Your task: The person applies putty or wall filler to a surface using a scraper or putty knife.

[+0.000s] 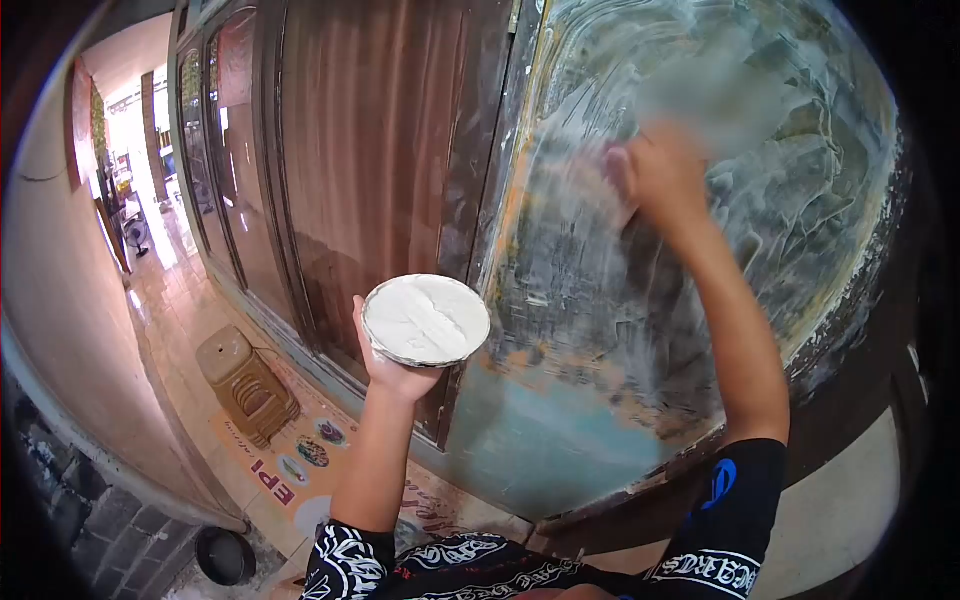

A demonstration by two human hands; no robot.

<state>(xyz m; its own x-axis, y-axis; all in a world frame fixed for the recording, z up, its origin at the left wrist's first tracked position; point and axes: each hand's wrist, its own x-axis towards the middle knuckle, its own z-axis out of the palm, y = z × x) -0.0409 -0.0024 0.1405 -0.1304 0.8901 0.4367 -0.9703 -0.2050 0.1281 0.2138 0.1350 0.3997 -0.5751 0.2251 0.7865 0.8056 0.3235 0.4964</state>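
My left hand (398, 376) supports a round, shallow container of white paste (426, 320) from below, fingers wrapped around its side. The paste is smooth with a raised ridge across it. Raised to the upper right, my right hand (672, 178) is closed on a small reddish flat piece (618, 172) held against a wall panel (570, 250). Motion blurs the hand, and I cannot make out the piece's exact kind. Whitish smears and swirls cover much of the panel. Its lower part shows bare blue-green with orange-brown patches.
Left of the panel stands a dark wooden-framed glass door (370, 150) with a curtain behind it. A brown plastic stool (245, 385) is on the tiled floor by a printed banner (300, 470). A black bucket (225, 556) sits at lower left. A passage runs away at far left.
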